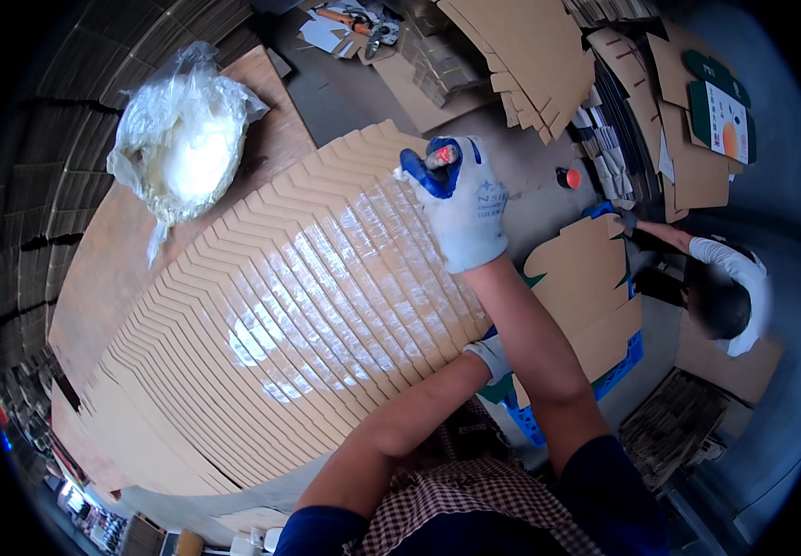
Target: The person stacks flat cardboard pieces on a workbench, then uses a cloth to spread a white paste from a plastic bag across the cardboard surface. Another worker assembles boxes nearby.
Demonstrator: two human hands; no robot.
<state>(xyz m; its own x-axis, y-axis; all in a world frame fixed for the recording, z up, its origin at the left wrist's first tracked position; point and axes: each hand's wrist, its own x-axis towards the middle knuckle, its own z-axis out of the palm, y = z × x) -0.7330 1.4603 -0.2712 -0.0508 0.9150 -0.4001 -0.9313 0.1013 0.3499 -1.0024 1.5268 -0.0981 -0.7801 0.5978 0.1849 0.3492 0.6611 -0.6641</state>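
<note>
My right hand, in a white glove with a blue palm, is closed around a short handle with a red end. The handle points up at me and the tool's far end is hidden. Beneath lies a fanned stack of brown cardboard sheets, overlapping in steps, with shiny wet-looking white streaks across the middle. My left hand, also gloved, is at the stack's near right edge; my right forearm and the edge cover its fingers. A plastic-lined bowl of white paste stands at the far left.
A wooden table bears the stack. To the right, flat cardboard boxes lie on a blue crate, with another person reaching toward them. More cardboard stacks stand behind. A red-topped container sits beyond my right hand.
</note>
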